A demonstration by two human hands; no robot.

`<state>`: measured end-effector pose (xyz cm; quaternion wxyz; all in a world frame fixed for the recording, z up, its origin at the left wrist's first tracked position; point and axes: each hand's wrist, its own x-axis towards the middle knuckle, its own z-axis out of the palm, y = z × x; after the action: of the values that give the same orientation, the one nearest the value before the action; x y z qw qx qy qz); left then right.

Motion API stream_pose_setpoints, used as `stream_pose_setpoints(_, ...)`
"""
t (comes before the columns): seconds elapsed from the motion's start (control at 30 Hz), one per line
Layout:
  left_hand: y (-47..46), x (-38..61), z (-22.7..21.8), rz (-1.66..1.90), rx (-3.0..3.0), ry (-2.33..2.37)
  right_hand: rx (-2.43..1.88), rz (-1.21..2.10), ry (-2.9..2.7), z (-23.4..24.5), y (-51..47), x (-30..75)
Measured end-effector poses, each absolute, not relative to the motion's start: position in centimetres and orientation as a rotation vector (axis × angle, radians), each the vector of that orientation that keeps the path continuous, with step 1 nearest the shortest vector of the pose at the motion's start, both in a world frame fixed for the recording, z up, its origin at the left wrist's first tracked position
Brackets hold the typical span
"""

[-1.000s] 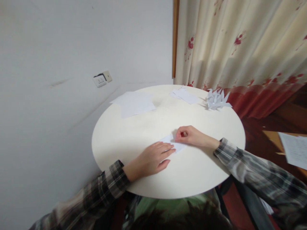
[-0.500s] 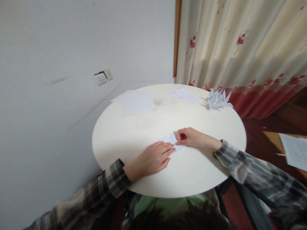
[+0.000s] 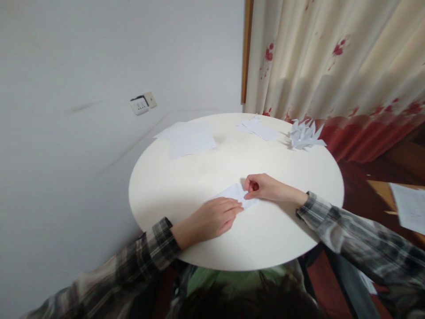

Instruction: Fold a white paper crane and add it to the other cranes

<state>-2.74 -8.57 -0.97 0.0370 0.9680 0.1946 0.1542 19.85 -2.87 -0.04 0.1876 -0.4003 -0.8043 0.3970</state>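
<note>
We had our left hand (image 3: 219, 217) laid palm down over the small white paper (image 3: 234, 192), its fingers extended and close together, with the fingertips near the sheet's right part. Our right hand (image 3: 262, 186) was at the paper's right end, fingers curled inward and thumb reaching to the sheet; we could not tell whether it pinched the edge or merely touched it. The paper lay on the round white surface (image 3: 265, 239), on the side nearer to us, partly hidden beneath our left hand.

Farther off on the surface, we saw large white sheets (image 3: 191, 139) overlapping at the left, smaller paper pieces (image 3: 261, 130) near the far edge, and a cluster of pointed folded papers (image 3: 303, 136) at the right. Behind those folded papers, we saw a cream curtain (image 3: 305, 57) with red flowers.
</note>
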Motion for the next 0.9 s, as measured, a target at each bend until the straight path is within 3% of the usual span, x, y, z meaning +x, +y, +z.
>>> stream_pose_setpoints(0.47, -8.5, -2.7, -0.9, 0.477, 2.982, 0.603, -1.131, 1.217, -2.239, 0.7, -2.8, 20.0)
stream_pose_setpoints(0.77, -8.5, -2.8, -1.0, 0.452, 3.024, 0.634, -1.173, 0.999, -2.483, 2.2, -3.6, 19.7)
stream_pose_setpoints(0.9, -8.6, -2.7, -0.9, 0.448, 3.041, 0.621, -1.203, 1.060, -2.473, 2.2, -3.5, 19.6)
